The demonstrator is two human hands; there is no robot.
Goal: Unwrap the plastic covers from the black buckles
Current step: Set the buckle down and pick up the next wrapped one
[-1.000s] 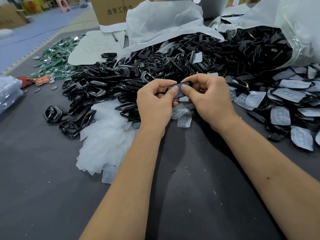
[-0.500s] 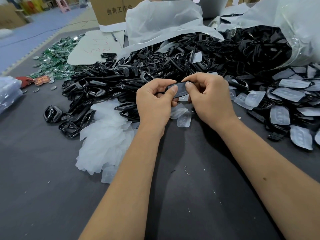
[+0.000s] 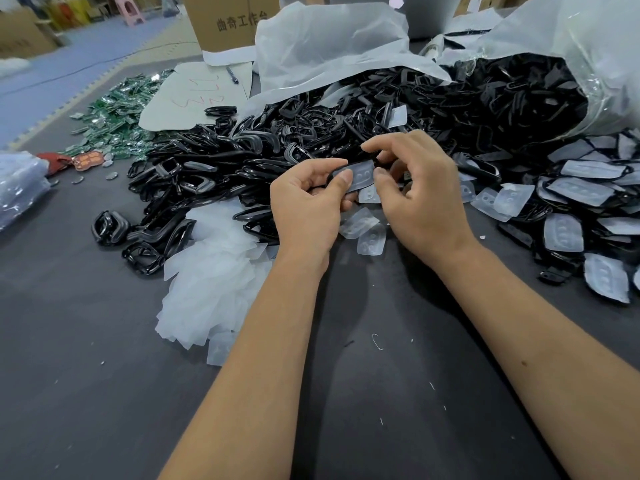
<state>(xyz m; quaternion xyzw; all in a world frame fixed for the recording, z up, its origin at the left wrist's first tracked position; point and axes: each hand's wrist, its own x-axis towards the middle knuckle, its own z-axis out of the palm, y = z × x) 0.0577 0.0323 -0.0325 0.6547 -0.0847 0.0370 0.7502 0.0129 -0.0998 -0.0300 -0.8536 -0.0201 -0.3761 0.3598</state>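
Your left hand pinches a covered black buckle above the counter, while your right hand, at 3 o'clock, pinches its plastic cover.

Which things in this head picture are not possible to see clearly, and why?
Head view only:
- Buckle: mostly hidden by the cover and both thumbs.
- Left hand fingers: curled under, behind the palm.
- Box: cut off by the top edge.
- Bag: runs past the right edge.
- Green pieces: too small to identify.
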